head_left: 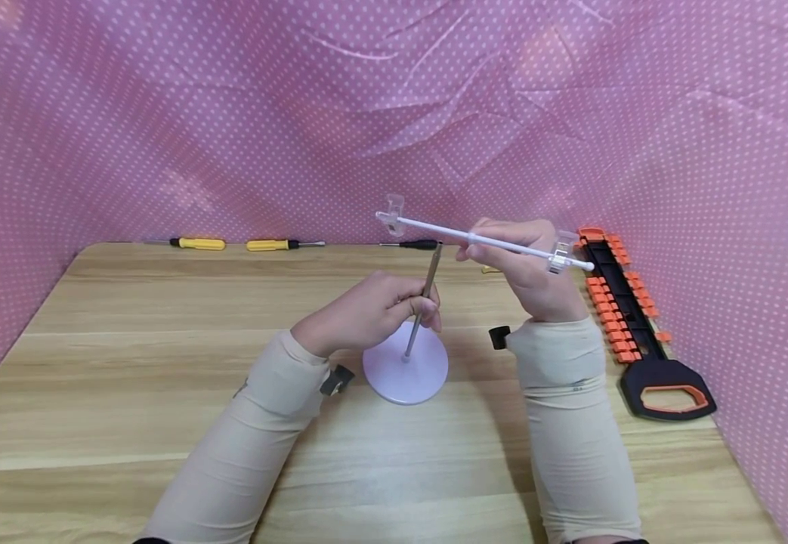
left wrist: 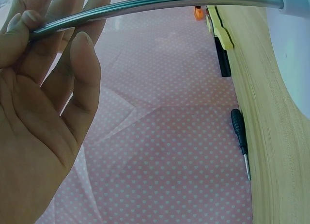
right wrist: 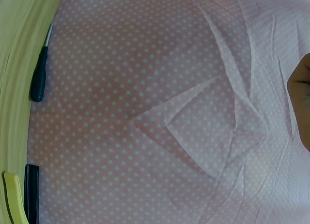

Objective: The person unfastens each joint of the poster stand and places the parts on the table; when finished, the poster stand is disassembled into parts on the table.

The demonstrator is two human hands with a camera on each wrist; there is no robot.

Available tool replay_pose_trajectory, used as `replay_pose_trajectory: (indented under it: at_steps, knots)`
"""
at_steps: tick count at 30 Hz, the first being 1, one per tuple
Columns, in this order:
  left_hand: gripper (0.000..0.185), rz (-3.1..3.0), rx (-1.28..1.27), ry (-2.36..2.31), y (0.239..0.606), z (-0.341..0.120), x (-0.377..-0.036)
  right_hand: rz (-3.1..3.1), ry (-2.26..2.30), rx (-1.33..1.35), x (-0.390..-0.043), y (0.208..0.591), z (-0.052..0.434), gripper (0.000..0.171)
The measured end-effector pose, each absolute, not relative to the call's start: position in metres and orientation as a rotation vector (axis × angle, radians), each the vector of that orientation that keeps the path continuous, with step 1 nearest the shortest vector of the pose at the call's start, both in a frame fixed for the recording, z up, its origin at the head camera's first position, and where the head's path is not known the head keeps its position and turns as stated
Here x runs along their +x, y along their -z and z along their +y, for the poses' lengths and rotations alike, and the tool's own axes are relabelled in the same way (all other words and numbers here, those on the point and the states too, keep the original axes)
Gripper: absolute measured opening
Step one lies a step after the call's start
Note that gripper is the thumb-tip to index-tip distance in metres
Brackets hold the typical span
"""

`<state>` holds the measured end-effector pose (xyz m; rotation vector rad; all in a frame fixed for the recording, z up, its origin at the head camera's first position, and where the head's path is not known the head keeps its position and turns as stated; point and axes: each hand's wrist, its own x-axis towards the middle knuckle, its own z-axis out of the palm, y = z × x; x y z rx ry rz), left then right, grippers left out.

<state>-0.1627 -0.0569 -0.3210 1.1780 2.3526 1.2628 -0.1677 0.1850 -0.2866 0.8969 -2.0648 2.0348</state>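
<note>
In the head view, a metal rod (head_left: 427, 283) rises at a tilt from the middle of a round white base (head_left: 397, 385) on the table. My left hand (head_left: 366, 311) pinches this rod in its upper part; the left wrist view shows the rod (left wrist: 160, 2) between thumb and fingers. Higher and to the right, my right hand (head_left: 545, 291) holds a thin white bar (head_left: 434, 228) with a clear plastic clip (head_left: 394, 211) near its left end and another clear clip (head_left: 560, 253) near its right end. The bar is apart from the rod's top. Only part of the right hand (right wrist: 301, 107) edges into the right wrist view.
Two yellow-handled screwdrivers (head_left: 202, 244) and a black-handled screwdriver (head_left: 421, 244) lie along the table's back edge. At the right lies a black holder (head_left: 665, 370) with orange clips and a loop handle. Pink dotted cloth (head_left: 394, 113) hangs around the wooden table (head_left: 128, 393).
</note>
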Motion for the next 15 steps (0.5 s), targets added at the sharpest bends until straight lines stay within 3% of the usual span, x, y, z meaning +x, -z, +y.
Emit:
replay_pose_trajectory:
  at_steps: [8,15]
  knots:
    - [0.020,2.363,1.178,-1.261,0.3222,-0.0572,-0.1639,-2.065,-2.044,0.925,-0.1704,0.2868,0.1872,0.023]
    - [0.021,2.376,1.170,-1.249,0.3221,-0.0569,-0.1639,-2.122,-2.005,0.938,-0.1692,0.2858,0.1896,0.008]
